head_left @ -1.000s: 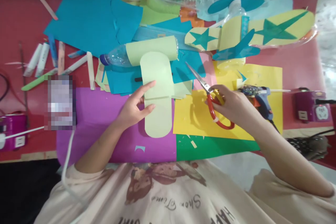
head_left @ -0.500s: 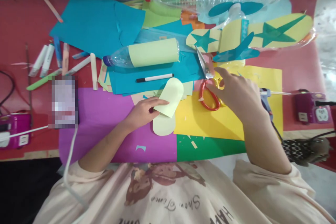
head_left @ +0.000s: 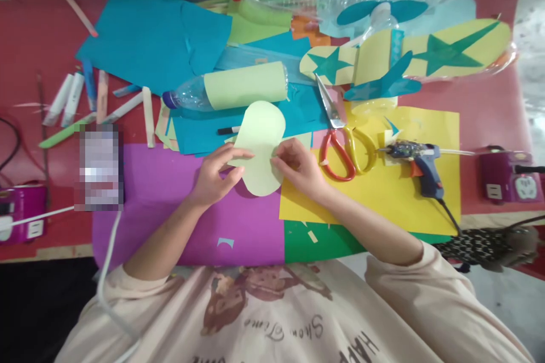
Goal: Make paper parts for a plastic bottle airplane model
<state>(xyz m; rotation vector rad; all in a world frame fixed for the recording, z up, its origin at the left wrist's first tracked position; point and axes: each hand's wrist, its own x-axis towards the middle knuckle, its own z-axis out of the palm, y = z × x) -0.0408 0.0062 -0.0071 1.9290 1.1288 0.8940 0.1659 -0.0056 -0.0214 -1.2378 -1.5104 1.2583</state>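
Toward the front edge of the bench [head_left: 25,28], over the join of the purple sheet [head_left: 179,227] and yellow sheet [head_left: 340,201]: green paper [head_left: 260,136], rounded at both ends, narrowed at the waist. Looks like two overlapping layers; cannot confirm.

Grip: left hand [head_left: 219,176] has fingers over the paper's left side, thumb at its edge. Right hand [head_left: 300,167] is closed in a fingertip pinch at the right edge; how firmly, cannot tell.

Main risk, judged: creasing or tearing at the waist if the hands pull unevenly. If layered, a loosened pinch could let the pieces slip out of line.

Just beyond the paper, toward the far edge: marker [head_left: 227,130], partly covered, then the bottle [head_left: 191,91] on its side. A bump could roll either one.

Right of the right hand: scissors [head_left: 338,153], handles nearest. A sideways swing might knock them.

Farther toward the right edge: glue gun [head_left: 419,161], nozzle facing the hands. Heat unknown; a burn is possible if hot.

Toward the left edge: phone [head_left: 102,167]. White cord [head_left: 104,272] hangs over the front edge by the left sleeve [head_left: 140,289]; could snag.
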